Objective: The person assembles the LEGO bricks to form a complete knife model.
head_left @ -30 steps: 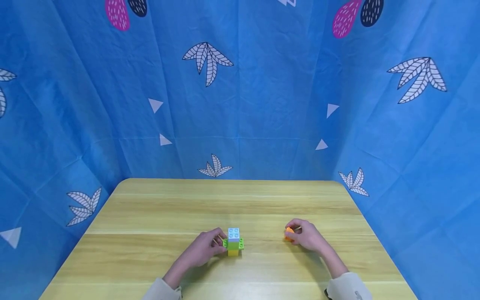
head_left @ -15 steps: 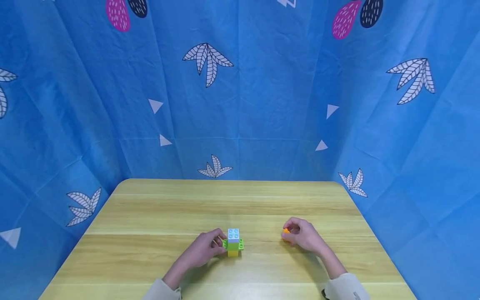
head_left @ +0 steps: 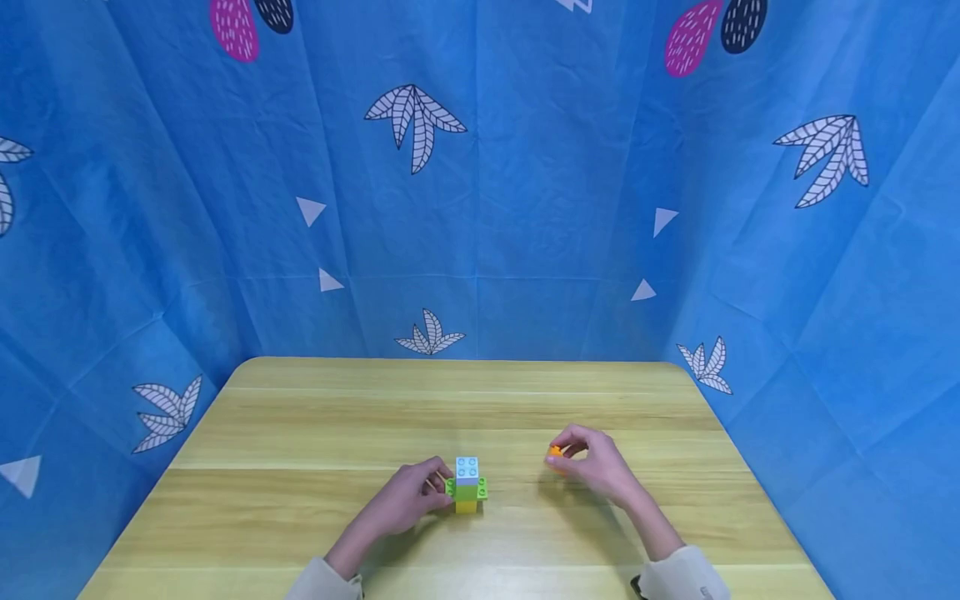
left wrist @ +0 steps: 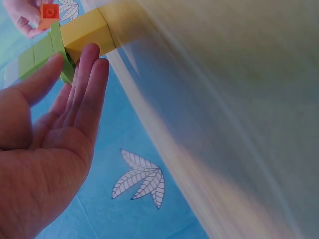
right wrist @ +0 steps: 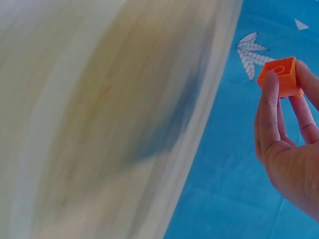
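Note:
A small tower of toy bricks [head_left: 467, 483] stands on the table, yellow at the bottom, green in the middle and pale blue on top. A green plate [head_left: 482, 489] sticks out at its sides. My left hand [head_left: 405, 497] pinches the plate's left end between thumb and fingers. In the left wrist view the yellow brick [left wrist: 87, 32] shows below the fingertips. To the right of the tower, my right hand [head_left: 602, 468] holds an orange toy brick [right wrist: 280, 79] between thumb and fingertips, raised over the table. Its hollow underside shows in the right wrist view.
The light wooden table [head_left: 300, 425] carries the tower near its front middle. A blue patterned cloth [head_left: 480, 208] hangs behind the table and along both sides. A gap of table lies between the tower and my right hand.
My right hand has moved left and slightly away from me with the orange brick, nearer the tower. My left hand and the tower have stayed in place.

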Motion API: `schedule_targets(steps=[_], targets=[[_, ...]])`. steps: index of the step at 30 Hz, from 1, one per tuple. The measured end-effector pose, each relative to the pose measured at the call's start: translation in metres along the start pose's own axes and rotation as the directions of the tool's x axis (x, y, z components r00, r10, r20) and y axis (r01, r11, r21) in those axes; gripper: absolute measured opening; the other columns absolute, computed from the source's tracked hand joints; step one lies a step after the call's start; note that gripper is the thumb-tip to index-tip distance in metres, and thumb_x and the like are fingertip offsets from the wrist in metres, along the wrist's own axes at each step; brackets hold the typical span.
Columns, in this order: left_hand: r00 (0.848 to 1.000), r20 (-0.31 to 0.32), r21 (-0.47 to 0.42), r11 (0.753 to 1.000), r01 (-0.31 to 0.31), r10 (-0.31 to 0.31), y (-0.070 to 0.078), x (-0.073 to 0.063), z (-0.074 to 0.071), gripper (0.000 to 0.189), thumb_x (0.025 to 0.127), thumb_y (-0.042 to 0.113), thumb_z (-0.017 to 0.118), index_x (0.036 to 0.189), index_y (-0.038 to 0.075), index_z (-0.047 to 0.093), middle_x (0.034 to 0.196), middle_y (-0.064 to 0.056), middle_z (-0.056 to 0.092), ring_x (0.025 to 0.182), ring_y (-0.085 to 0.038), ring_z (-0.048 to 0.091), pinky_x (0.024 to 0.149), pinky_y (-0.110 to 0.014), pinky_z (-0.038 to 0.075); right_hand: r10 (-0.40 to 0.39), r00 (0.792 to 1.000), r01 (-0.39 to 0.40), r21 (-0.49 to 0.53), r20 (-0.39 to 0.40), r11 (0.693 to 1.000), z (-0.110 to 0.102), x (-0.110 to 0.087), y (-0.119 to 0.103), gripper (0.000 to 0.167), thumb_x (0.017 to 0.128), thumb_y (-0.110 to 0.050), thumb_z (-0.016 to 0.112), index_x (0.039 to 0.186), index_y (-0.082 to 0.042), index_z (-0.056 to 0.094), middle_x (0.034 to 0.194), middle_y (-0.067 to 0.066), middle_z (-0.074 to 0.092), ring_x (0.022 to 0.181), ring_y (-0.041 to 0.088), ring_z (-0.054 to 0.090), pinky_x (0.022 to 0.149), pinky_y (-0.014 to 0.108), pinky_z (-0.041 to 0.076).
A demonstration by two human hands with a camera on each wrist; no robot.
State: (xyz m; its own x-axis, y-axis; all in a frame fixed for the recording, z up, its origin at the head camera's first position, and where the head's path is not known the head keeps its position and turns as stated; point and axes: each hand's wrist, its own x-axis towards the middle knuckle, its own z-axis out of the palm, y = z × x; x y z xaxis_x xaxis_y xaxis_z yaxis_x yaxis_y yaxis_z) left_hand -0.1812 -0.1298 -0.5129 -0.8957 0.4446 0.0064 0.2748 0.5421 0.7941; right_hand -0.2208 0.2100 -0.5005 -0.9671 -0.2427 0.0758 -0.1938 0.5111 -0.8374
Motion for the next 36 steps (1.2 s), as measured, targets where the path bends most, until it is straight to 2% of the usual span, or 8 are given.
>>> schedule_targets(steps=[6,14,22,26,32,36], targets=[[1.0,-0.002,0.004,1.0,-0.001,0.001,0.0,0.0,0.001,0.026,0.093,0.014,0.076,0.115,0.006,0.066,0.098,-0.002,0.069,0.088,-0.015,0.065,0.078,-0.026,0.055,-0.056,0.998,0.056,0.023,0.009,0.998,0.009,0.0,-0.016,0.019,0.087,-0.023,0.085,0.099,-0.013,0.073,0.101,0.005,0.073,0.095,0.02,0.067,0.071,0.027,0.06],[1.0,-0.002,0.008,1.0,0.003,-0.003,0.0,0.0,0.0,0.025,0.093,0.014,0.076,0.114,0.006,0.066,0.098,-0.002,0.069,0.089,-0.016,0.065,0.079,-0.027,0.056,-0.101,0.994,0.095,0.124,0.046,0.988,0.025,-0.001,-0.042,0.019,0.087,-0.017,0.084,0.101,-0.01,0.073,0.105,0.009,0.071,0.097,0.023,0.064,0.072,0.027,0.062],[1.0,-0.005,0.011,1.0,0.004,-0.004,0.0,0.001,0.001,0.025,0.092,0.013,0.076,0.113,0.006,0.066,0.098,-0.002,0.069,0.088,-0.015,0.065,0.079,-0.027,0.057,-0.186,0.982,0.179,0.131,0.038,0.975,0.044,-0.003,-0.066,0.019,0.087,-0.02,0.085,0.101,-0.015,0.074,0.107,0.005,0.072,0.099,0.025,0.063,0.076,0.027,0.062],[1.0,-0.003,0.008,1.0,-0.004,0.004,-0.001,0.002,0.0,0.024,0.092,0.012,0.077,0.112,0.006,0.066,0.096,-0.003,0.069,0.087,-0.015,0.065,0.078,-0.027,0.057,-0.26,0.965,0.256,0.119,0.016,0.959,0.053,-0.002,-0.075,0.018,0.086,-0.02,0.086,0.1,-0.016,0.074,0.109,0.003,0.073,0.098,0.024,0.064,0.076,0.028,0.062],[1.0,-0.003,0.021,1.0,-0.016,0.016,-0.002,0.003,0.0,0.024,0.093,0.014,0.076,0.113,0.007,0.066,0.096,-0.002,0.07,0.087,-0.015,0.066,0.077,-0.027,0.057,-0.41,0.912,0.41,0.061,-0.014,0.91,0.065,0.0,-0.084,0.02,0.084,-0.013,0.086,0.099,-0.015,0.074,0.109,0.002,0.073,0.094,0.016,0.067,0.077,0.028,0.063],[1.0,-0.007,0.023,0.999,-0.027,0.027,-0.003,0.003,-0.001,0.024,0.093,0.014,0.076,0.113,0.006,0.066,0.096,-0.002,0.071,0.086,-0.014,0.066,0.077,-0.027,0.057,-0.452,0.892,0.452,-0.005,-0.025,0.892,0.071,0.0,-0.085,0.021,0.082,-0.011,0.087,0.099,-0.016,0.075,0.109,0.0,0.073,0.091,0.014,0.068,0.08,0.028,0.061]])
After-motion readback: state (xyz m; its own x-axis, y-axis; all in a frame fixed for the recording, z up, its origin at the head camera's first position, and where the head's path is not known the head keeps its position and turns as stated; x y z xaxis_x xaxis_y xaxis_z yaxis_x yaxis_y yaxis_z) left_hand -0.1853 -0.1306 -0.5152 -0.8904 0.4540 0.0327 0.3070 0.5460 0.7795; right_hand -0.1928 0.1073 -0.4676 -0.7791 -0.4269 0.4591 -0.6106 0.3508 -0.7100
